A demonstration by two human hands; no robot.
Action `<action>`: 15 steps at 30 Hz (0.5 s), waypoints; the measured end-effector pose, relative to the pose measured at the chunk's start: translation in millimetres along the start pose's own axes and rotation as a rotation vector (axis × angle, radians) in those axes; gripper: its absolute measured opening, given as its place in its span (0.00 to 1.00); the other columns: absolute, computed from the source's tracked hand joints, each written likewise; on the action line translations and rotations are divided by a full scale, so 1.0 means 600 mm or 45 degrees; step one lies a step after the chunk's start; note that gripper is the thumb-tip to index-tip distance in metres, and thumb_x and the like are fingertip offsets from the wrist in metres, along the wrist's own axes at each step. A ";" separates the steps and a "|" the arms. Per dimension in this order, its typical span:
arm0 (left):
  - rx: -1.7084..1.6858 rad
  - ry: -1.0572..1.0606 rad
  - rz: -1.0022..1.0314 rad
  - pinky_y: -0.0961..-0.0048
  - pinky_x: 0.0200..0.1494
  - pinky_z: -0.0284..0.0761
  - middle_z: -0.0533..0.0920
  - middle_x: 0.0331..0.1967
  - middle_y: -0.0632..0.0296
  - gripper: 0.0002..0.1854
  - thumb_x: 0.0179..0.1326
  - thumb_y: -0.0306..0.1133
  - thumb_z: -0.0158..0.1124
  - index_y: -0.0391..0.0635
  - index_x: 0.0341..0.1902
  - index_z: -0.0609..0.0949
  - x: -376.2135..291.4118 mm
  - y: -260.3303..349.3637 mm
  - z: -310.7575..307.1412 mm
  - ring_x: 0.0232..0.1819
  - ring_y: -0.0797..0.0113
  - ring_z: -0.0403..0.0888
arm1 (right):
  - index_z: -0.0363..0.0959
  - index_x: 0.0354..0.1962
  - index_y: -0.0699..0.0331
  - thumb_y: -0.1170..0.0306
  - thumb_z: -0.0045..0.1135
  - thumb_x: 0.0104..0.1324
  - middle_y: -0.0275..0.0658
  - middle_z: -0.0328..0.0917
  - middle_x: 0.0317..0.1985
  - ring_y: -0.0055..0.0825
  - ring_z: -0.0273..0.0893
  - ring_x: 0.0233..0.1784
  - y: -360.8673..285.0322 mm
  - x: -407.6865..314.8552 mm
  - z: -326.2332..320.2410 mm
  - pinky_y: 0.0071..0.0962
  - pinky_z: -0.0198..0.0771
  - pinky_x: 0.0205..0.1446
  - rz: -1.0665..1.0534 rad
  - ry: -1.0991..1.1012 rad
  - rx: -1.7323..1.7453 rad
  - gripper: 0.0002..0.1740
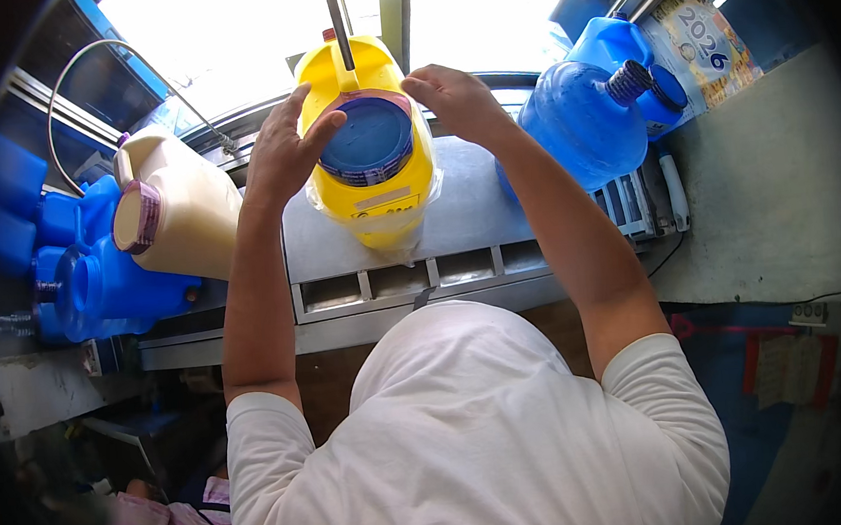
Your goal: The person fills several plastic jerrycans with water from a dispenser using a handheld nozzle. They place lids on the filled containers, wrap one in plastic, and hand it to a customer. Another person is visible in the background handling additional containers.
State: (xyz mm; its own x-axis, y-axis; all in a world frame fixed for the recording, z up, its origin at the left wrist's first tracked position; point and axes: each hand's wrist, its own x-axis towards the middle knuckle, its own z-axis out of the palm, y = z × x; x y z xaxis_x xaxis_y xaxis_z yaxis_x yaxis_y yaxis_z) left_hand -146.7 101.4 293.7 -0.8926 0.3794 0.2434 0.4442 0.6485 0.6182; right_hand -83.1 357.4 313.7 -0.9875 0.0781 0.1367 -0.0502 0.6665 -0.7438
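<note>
A yellow plastic water jug [389, 232] stands on a metal counter in front of me, its wide dark-blue cap [365, 136] facing me. A printed purple seal band [374, 173] circles the cap's rim, and clear loose plastic hangs around the jug's lower part. At the jug's left side is my left hand [281, 151], thumb and fingers apart, the thumb tip by the cap's edge. My right hand [457, 102] is on the other side, fingers bent, near the jug's upper right. Neither hand grips the jug; whether the fingertips touch it is hard to tell.
A dark pipe [339, 30] hangs over the jug's handle. Left stand a cream jug [190, 205] and several blue containers [140, 282]. Right are a round blue bottle [579, 127] and another blue jug [606, 41]. The metal counter [475, 207] has slots along its front.
</note>
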 end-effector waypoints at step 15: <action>0.502 -0.384 0.266 0.48 0.75 0.54 0.66 0.72 0.51 0.59 0.39 0.84 0.60 0.60 0.73 0.68 0.026 0.101 0.053 0.75 0.45 0.57 | 0.66 0.65 0.60 0.55 0.59 0.67 0.50 0.75 0.59 0.48 0.73 0.63 0.611 -0.443 -0.450 0.44 0.69 0.65 1.049 0.609 -1.138 0.33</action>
State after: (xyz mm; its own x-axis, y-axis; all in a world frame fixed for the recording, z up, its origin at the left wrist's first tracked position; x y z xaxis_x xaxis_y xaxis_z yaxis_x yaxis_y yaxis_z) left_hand -131.5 167.7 311.0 -0.7465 0.6617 0.0699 0.6567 0.7157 0.2378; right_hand 201.4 781.2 181.4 -0.5203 0.8284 0.2077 0.8391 0.5411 -0.0562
